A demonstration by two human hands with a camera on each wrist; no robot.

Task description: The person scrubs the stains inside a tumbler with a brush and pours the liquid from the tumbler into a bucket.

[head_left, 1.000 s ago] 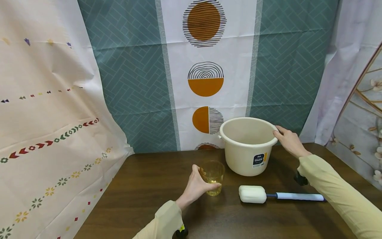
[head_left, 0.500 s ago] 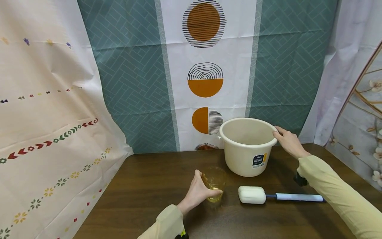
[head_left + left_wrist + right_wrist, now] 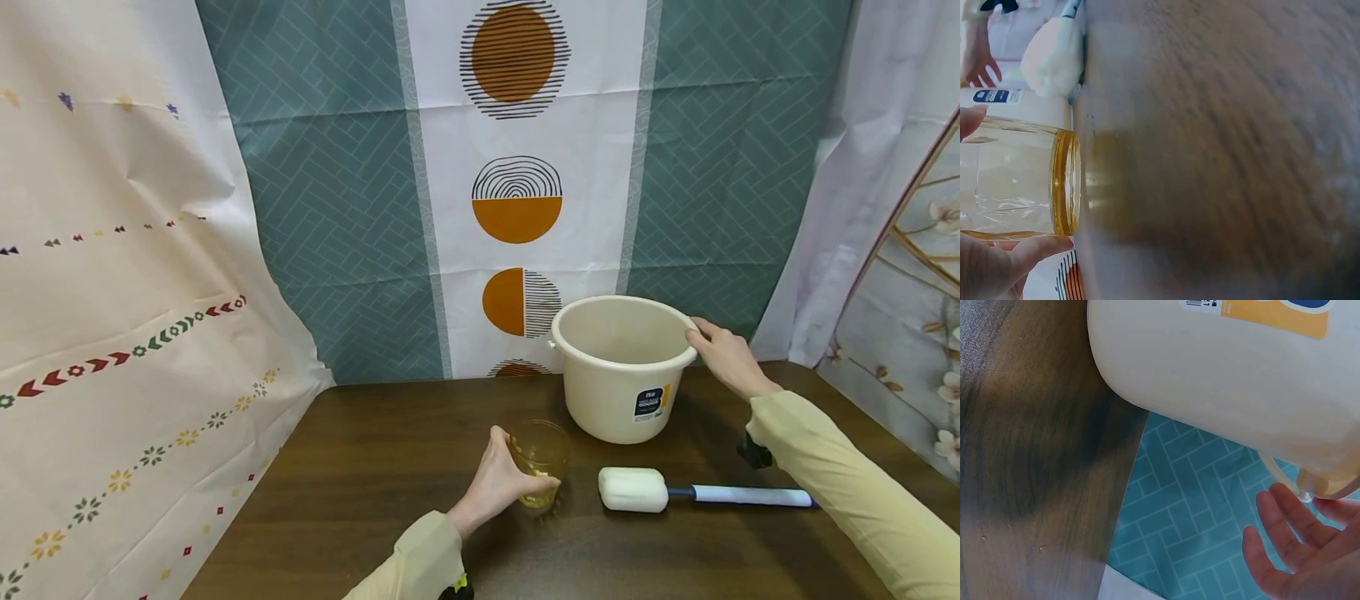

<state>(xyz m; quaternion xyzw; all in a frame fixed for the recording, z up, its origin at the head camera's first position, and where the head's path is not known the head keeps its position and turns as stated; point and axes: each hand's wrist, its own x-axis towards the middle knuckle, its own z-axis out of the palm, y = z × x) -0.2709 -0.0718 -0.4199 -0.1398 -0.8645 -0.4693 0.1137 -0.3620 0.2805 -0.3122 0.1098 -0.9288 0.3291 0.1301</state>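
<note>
My left hand (image 3: 497, 482) grips a clear amber drinking glass (image 3: 546, 450), thumb on the near side and fingers on the far side. In the left wrist view the base of the glass (image 3: 1065, 182) is at or just above the tabletop; I cannot tell whether they touch. The cream plastic bucket (image 3: 618, 400) stands upright at the back right. On its right rim, my right hand (image 3: 731, 360) holds on with thumb and fingers. The right wrist view has the bent fingers (image 3: 1294, 531) beside the bucket's handle joint; the thumb is hidden there.
A bottle brush with a white sponge head (image 3: 633, 489) and a pale handle (image 3: 752, 495) lies in front of the bucket. Patterned curtains (image 3: 345, 250) hang behind and beside the dark wooden table (image 3: 360, 467). A few water drops (image 3: 1042, 547) dot the wood.
The glass in my left hand has come down and slightly nearer to me since a second ago, staying almost still over the last half second. My right hand and the bucket stay put.
</note>
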